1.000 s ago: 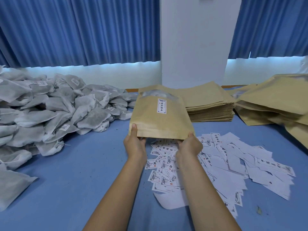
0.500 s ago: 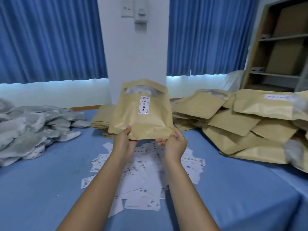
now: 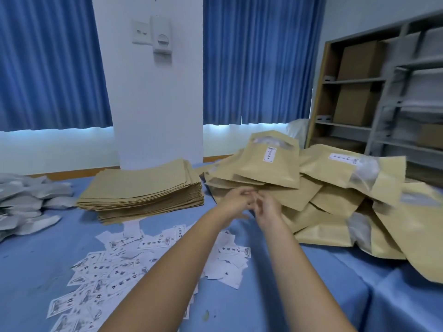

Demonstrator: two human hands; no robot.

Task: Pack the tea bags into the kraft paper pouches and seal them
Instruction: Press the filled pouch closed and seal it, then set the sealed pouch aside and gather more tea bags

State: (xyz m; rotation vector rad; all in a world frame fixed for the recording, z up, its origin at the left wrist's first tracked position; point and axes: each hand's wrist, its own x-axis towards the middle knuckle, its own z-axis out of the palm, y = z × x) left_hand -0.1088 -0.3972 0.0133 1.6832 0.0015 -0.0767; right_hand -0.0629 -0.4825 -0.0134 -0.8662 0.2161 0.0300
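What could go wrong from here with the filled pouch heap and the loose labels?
1. The top labelled pouch lies tilted on the loose heap of filled pouches; it may slide down.
2. The forearms cross above the scattered labels; pulling back could sweep some about.

Motion-blurred left hand point(image 3: 236, 200) and right hand point(image 3: 267, 208) overlap, grip unclear; tea bags point(image 3: 26, 202) run off the left edge, pouches point(image 3: 419, 236) off the right; labels point(image 3: 115, 267) unreadable

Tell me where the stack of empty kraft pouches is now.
In the head view the stack lies left of centre, before the white pillar, between the grey tea bags and the heap of filled pouches.
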